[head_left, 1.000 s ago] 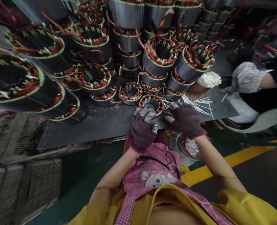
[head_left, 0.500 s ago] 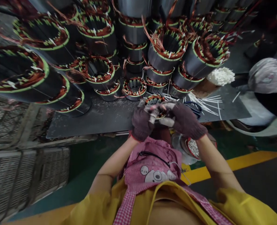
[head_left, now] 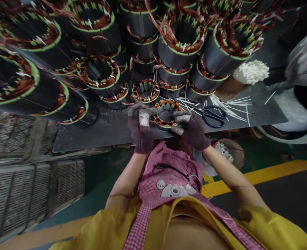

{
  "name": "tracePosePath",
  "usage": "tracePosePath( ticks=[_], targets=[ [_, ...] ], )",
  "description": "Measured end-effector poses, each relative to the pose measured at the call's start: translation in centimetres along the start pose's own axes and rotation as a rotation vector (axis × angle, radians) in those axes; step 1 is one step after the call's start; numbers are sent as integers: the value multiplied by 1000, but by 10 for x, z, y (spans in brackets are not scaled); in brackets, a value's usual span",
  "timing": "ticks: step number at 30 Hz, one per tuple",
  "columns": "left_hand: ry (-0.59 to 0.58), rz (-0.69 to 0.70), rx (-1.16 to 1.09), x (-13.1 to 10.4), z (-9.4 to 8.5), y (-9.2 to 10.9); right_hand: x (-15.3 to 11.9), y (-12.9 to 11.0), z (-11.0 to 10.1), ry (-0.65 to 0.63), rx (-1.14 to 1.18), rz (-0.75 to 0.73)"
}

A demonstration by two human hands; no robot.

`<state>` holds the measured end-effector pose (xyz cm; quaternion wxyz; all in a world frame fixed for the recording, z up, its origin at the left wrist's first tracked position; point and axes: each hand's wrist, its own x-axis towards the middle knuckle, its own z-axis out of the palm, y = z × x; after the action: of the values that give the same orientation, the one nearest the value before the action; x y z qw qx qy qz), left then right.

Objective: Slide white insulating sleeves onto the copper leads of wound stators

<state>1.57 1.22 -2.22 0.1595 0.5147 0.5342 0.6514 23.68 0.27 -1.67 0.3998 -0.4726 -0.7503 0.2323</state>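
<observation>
In front of me a small motor stator (head_left: pixel 167 122), with copper windings and yellow-green slot liners, stands upright near the table's front edge. My left hand (head_left: pixel 141 126), in a dark glove with pale fingertips, is at its left side, fingers bent with the tips at its rim; an orange copper strand (head_left: pixel 153 121) sticks out beside them. My right hand (head_left: pixel 191 128), gloved alike, grips the right rim between thumb and fingers. Blue-handled scissors (head_left: pixel 214 116) lie right of that hand, next to loose white tie strips (head_left: pixel 228 107).
Stacks of larger wound stators (head_left: pixel 180 48) crowd the table (head_left: pixel 77 139) behind and to the left. A brown holder (head_left: pixel 227 89) with a bundle of white strips leans at right. A person's sleeve (head_left: pixel 304 57) shows far right. Grey plastic crates (head_left: pixel 39 194) stand at lower left.
My hands have moved apart, from close together over the small stator to its two sides, so its open centre now shows. The scissors are more exposed. The whole view has shifted slightly.
</observation>
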Motion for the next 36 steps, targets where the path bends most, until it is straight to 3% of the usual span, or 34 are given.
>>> tracePosePath(
  ticks=[2,3,4,6,8,9,11,14,16,19,22,28,33,36],
  targets=[
    [175,233,208,-11,-10,22,0,-2,7,11,-10,-6],
    [204,349,254,-14,-13,32,1,-4,9,12,-27,-20],
    [155,470,285,-16,-16,41,2,-8,10,-1,-47,-40],
    [-84,679,324,-15,-16,52,3,-15,5,-35,-58,-107],
    [-329,776,395,-10,-12,51,4,-19,-9,-1,-49,-163],
    [-417,771,445,-7,-8,46,4,-17,-20,68,-60,-161],
    [-484,733,502,-4,1,32,5,-3,-49,308,-133,-71],
    [-458,735,467,-5,12,9,12,37,-98,710,-283,222],
    [-404,733,426,-5,15,0,22,67,-126,883,-328,431],
    [-383,733,396,-1,17,-4,41,96,-148,922,-359,551],
    [-428,745,384,5,17,-5,52,103,-151,866,-388,511],
    [-436,739,384,6,15,-8,54,115,-150,916,-325,447],
    [-447,741,394,5,14,-9,58,147,-158,1055,-160,382],
    [-438,749,380,4,16,-8,51,148,-160,1158,-106,321]
  ],
)
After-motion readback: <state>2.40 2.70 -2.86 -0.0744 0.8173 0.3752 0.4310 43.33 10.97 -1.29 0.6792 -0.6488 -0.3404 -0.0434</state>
